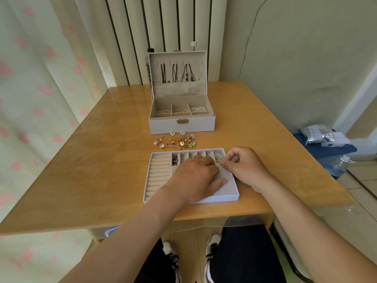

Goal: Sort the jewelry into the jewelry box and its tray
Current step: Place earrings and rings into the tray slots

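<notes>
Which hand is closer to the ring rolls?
Left. The left hand is over the tray, just beside the ring rolls; the right hand is beyond it, at the tray's right edge.

1 head camera, looking forward and down, close over table (102,160).

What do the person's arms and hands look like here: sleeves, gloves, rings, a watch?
The left forearm and right forearm are bare up to the picture's edge, with no sleeves in sight. The left hand and right hand wear no gloves. No watch or bracelet shows at either wrist, and no ring shows on the visible fingers.
</notes>
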